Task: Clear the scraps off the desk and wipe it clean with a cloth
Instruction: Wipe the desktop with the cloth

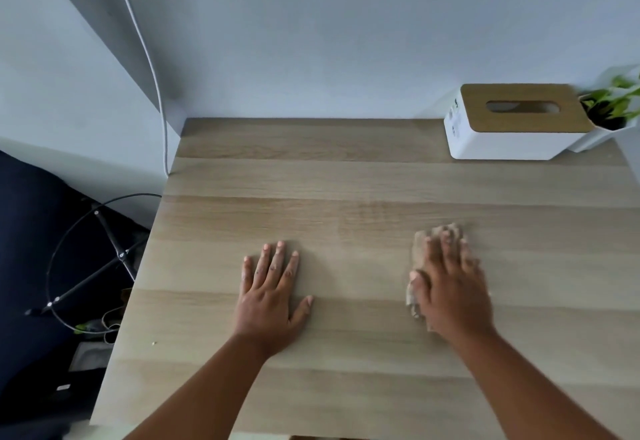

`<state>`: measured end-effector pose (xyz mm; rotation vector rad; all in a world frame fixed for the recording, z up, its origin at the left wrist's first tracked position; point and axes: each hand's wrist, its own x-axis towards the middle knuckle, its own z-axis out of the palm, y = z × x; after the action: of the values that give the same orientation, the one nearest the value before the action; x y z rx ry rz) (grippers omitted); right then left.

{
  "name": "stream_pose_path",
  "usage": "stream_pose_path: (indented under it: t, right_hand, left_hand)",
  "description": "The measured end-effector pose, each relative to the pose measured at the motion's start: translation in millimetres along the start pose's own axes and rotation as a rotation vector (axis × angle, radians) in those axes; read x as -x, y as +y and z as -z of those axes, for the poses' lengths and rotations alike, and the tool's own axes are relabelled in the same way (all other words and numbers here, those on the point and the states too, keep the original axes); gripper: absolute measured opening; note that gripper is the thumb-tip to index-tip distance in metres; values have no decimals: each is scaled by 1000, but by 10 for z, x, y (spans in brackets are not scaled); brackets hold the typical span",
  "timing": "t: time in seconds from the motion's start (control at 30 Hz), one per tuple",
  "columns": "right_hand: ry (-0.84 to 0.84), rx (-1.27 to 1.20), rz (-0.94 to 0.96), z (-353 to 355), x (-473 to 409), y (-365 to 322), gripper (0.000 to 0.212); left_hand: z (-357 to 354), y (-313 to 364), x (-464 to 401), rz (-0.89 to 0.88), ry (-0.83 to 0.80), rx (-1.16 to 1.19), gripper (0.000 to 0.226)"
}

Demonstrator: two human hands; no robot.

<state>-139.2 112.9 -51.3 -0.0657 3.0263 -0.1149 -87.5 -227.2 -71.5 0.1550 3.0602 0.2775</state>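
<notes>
A light wooden desk (346,176) fills the view. My right hand (450,287) lies flat, fingers straight, pressing a crumpled beige cloth (420,243) onto the desk at the right of centre; the hand is blurred. The cloth shows past my fingertips and along my thumb side, and my palm hides the rest of it. My left hand (273,294) rests flat on the bare wood with its fingers spread, a hand's width left of the cloth. One tiny pale scrap (153,343) lies near the desk's left edge.
A white tissue box with a wooden lid (512,124) stands at the back right, next to a small potted plant (613,103) in the corner. A white cable (152,68) hangs down the wall at the left. Beyond the left edge, a black wire stand (104,259) sits on the floor.
</notes>
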Motion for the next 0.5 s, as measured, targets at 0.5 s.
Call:
stream_pose_path:
  t: [0.5]
  right_hand:
    - [-35, -68, 192, -52, -465, -1108, 67]
  left_hand:
    - [-14, -5, 9, -22, 48, 0, 84]
